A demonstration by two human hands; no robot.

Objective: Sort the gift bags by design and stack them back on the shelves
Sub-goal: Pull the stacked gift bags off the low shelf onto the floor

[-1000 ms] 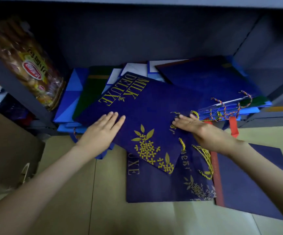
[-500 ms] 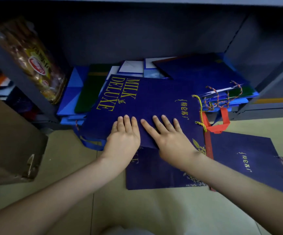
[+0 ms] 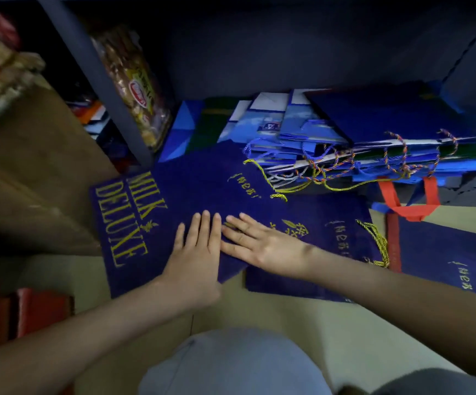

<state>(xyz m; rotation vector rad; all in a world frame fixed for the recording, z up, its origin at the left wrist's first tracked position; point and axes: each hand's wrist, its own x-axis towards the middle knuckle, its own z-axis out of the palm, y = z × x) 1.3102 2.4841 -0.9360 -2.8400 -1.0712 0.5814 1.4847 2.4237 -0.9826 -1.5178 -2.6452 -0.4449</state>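
- hands on the sorting job: the left hand (image 3: 194, 253) and the right hand (image 3: 262, 246) lie palm down, side by side, on a navy "milk deluxe" gift bag (image 3: 171, 195), their inner edges meeting.
- fingers (image 3: 205, 226) of both hands are straight and flat, pressing on the paper and gripping nothing.
- the navy "milk deluxe" gift bag lies flat and askew on the pale floor (image 3: 274, 323) in front of the bottom shelf (image 3: 464, 183), gold lettering up, its far end reaching the foot of the shelved pile.
- a gold cord handle (image 3: 262, 175) trails from that far end.
- a second navy bag (image 3: 325, 212) of the same gold-printed design lies partly beneath it, under the right hand's wrist, also on the floor.
- a third navy bag (image 3: 444, 246), with a red strip along its near side, lies just to the right of the second.
- on the shelf sits an untidy stack of blue gift bags (image 3: 373, 124), with mixed designs, a green one among them and twisted cord handles hanging over the front edge.
- a red handle (image 3: 407, 208) droops from the bottom of the stack over the shelf's lip.
- left of the stack, a clear snack packet (image 3: 134, 89) leans against the dark shelf upright (image 3: 97, 81).
- a brown cardboard box (image 3: 31, 181) stands on the floor at left, beside the upright.
- the person's knee (image 3: 231, 366), in pale cloth, fills the bottom of the view.
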